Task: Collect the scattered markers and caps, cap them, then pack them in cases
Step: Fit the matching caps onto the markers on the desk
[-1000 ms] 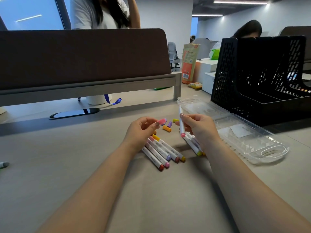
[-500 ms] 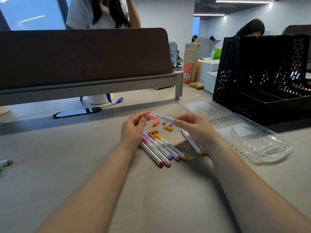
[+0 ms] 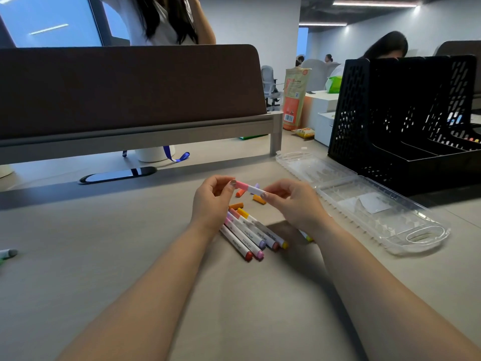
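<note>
Head view: a pink cap (image 3: 240,184) is pinched by the left hand (image 3: 212,201) and a white marker (image 3: 255,189) by the right hand (image 3: 294,204), held end to end for capping, the open clear case (image 3: 369,204) lying at three o'clock.

dim overhead striplights, soft shadows, wide-angle edge warp

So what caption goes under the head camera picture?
Left hand presses pink cap onto marker held by right hand.

Open-plan office: desk divider (image 3: 125,89), file rack (image 3: 406,113).
</note>
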